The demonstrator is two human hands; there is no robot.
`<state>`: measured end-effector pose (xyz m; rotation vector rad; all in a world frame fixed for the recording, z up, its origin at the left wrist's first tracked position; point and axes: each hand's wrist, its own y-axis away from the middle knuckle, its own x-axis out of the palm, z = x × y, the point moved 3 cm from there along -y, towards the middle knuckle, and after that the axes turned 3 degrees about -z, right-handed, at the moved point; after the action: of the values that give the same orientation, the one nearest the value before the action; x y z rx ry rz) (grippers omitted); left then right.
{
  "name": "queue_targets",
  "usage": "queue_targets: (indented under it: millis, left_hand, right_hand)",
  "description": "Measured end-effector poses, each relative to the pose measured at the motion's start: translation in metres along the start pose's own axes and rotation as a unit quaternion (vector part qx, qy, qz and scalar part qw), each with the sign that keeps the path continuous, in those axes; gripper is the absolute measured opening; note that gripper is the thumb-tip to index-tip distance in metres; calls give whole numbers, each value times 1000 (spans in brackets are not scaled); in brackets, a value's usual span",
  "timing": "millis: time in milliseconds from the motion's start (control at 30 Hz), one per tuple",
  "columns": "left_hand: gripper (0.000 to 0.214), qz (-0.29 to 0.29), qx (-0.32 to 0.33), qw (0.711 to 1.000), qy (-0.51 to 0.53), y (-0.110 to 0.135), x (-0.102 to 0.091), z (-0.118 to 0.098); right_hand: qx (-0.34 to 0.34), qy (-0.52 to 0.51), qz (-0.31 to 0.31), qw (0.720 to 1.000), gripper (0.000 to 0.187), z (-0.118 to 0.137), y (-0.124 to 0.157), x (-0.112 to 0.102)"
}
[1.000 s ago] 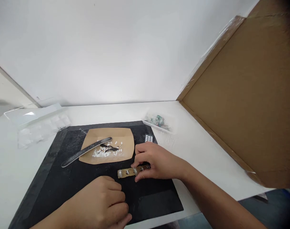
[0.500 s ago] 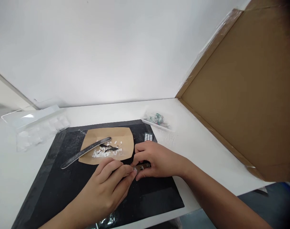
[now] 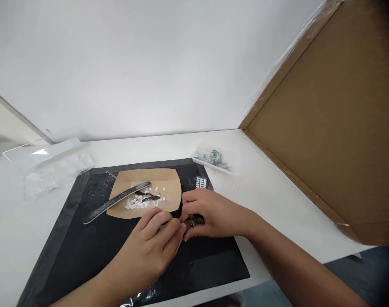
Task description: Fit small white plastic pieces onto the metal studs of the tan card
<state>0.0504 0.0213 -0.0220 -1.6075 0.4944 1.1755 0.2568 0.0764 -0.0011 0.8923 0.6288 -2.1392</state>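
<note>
My right hand (image 3: 210,211) is closed round a short brown strip with shiny metallic spots (image 3: 196,222), held low over a black mat (image 3: 95,251). The strip's left end disappears behind my fingers. My left hand (image 3: 152,243) meets it there, its thumb and fingers pinched together; whatever lies between them is hidden. Just beyond my hands is a brown paper tray (image 3: 165,177) holding many tiny white bits (image 3: 143,204) and some dark scraps. A curved dark nail file (image 3: 114,204) rests across the tray's left side. Beyond my right hand lies a small sheet of white oval stickers (image 3: 201,182).
A clear plastic box with its lid raised (image 3: 53,170) stands at the left on the white table (image 3: 143,147). Farther back on the right, a clear tray (image 3: 216,161) contains greenish and clear pieces. A large cardboard panel (image 3: 325,128) rises along the right side.
The view has shifted slightly. My left fingertips have moved a little right and now cover more of the brown strip's left end. My right hand keeps its hold.
</note>
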Motion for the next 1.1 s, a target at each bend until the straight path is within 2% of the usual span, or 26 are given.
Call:
queue_targets:
  millis: [733, 933, 1100]
  left_hand:
    - [12, -37, -51, 998, 14, -2, 4, -1]
    - [16, -79, -84, 993, 31, 2, 2, 2]
    - [15, -110, -83, 989, 54, 0, -4, 5]
  right_hand:
    - [10, -14, -6, 1000, 25, -2, -1, 3]
    - [-3, -2, -7, 1000, 24, -1, -1, 2]
    - [-15, 13, -8, 1000, 25, 0, -1, 2]
